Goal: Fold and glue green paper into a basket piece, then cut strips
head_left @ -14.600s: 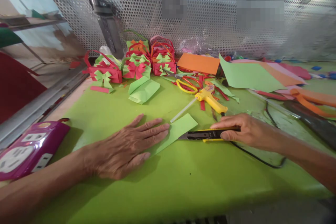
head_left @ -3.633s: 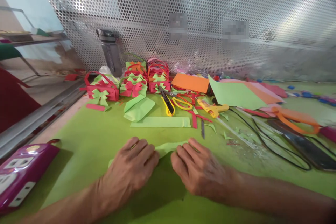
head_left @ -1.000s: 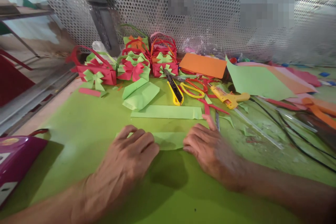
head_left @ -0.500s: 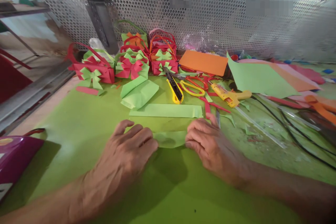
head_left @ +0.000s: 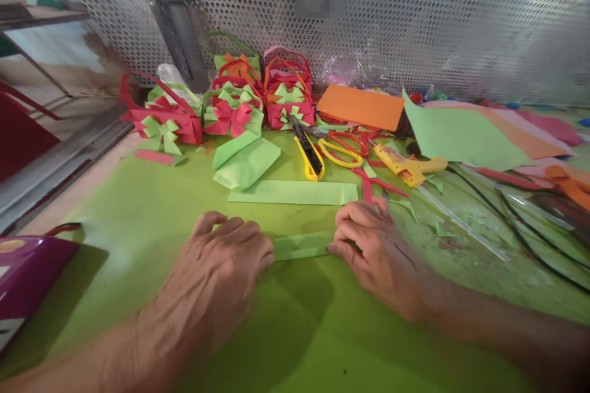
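Observation:
Between my two hands a green paper strip [head_left: 303, 246] lies low over the green tabletop. My left hand [head_left: 225, 264] has its fingers curled round the strip's left end. At the right end, my right hand [head_left: 369, 252] pinches it between thumb and fingers. Both ends are hidden under my fingers. Just beyond lies a second, flat light green strip [head_left: 295, 193]. Behind that is a folded light green paper piece [head_left: 246, 163], and a yellow and black utility knife [head_left: 308, 150] rests to its right.
Small paper bags with bows [head_left: 233, 116] stand at the back, before a perforated metal sheet [head_left: 391, 24]. Yellow-handled scissors [head_left: 341, 153], a yellow glue gun [head_left: 408, 166] with its cord, and coloured paper sheets [head_left: 465, 132] lie right. A purple object [head_left: 37, 276] sits at the left edge.
The strip's exposed part now looks flatter and slightly tilted, its right side higher. My right hand has shifted a little to the right; my left hand stays nearly in place.

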Motion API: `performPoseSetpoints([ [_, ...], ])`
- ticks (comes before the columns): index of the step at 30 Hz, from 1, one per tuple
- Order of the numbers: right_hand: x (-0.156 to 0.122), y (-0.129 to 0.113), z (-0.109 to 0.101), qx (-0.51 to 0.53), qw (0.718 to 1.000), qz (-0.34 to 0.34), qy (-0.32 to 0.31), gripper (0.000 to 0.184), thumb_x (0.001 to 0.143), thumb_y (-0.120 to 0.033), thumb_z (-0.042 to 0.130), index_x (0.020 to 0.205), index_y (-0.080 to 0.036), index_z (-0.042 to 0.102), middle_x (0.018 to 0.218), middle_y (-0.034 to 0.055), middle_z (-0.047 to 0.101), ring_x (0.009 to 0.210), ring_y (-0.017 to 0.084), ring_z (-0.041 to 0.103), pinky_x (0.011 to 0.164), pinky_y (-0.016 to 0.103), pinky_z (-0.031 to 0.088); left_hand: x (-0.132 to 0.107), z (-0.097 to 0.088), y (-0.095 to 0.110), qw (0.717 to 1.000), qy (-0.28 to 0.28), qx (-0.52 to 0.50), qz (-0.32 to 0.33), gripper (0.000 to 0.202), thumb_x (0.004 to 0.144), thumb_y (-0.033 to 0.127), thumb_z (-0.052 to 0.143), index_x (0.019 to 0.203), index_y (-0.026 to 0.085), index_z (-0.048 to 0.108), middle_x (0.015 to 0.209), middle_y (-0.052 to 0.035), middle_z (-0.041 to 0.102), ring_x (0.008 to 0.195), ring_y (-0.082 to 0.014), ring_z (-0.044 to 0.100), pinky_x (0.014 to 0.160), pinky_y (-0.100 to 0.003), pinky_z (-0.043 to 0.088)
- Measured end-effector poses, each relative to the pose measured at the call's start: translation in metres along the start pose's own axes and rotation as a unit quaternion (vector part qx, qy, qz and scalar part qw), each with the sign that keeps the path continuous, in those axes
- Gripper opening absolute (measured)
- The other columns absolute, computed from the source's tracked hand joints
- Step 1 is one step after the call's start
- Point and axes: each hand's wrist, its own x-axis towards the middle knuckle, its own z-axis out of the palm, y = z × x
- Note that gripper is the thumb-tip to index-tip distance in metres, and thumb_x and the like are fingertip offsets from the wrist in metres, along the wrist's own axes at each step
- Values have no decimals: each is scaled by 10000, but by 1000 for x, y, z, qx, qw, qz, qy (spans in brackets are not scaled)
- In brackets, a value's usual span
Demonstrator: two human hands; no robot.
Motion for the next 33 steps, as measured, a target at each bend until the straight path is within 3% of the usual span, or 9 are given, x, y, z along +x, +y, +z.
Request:
performPoseSetpoints([
  [6,-1,1,-1,-7,1000,5,-11,184,828,-166,525,646,-180,506,780,9,520,787,187,491,826,436,305,3,-3,2,998,-33,-21,-42,297,867,230,394,629,184,565,588,25,525,591,-143,463,683,-335,277],
  [11,1,1,-1,1,1000,21,-12,214,820,-179,556,612,-180,502,783,7,528,767,177,499,828,433,296,7,-3,4,999,0,4,-32,286,852,187,419,596,180,546,578,25,522,570,-140,457,667,-328,266],
  [17,5,1,-2,-3,999,34,-10,226,785,-171,611,582,-177,511,745,-4,531,721,162,492,798,413,291,10,-4,7,999,-18,35,-27,241,836,151,455,606,176,521,586,17,528,569,-152,460,689,-346,269],
  [21,5,0,-4,2,998,51,-26,223,781,-158,606,585,-175,499,756,-1,532,755,171,494,825,423,287,6,-2,8,997,19,69,7,279,850,147,414,592,191,510,563,12,513,567,-167,440,690,-364,275],
  [25,2,1,-6,-7,998,47,-51,181,829,-148,494,652,-181,489,829,13,529,784,176,488,851,441,287,3,1,9,992,66,99,34,294,832,126,394,567,206,494,547,7,490,577,-184,441,674,-373,276],
  [33,0,3,-13,-14,995,74,-59,178,804,-128,448,640,-190,480,849,21,534,796,185,497,878,465,291,2,-1,9,991,80,100,37,293,831,98,440,563,203,496,548,-1,510,569,-209,469,687,-381,296],
])
